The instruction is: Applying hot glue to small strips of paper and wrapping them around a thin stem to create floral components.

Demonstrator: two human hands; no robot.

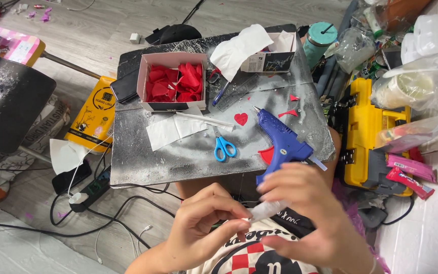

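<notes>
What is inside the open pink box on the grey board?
The pink box holds a heap of red petal-shaped pieces, filling most of it. Its floor beneath them is covered, so anything lying under the heap cannot be seen.

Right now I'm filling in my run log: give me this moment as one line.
left hand: pinching white paper piece | right hand: holding same piece | blue glue gun: on grey board | blue scissors: beside it
</notes>
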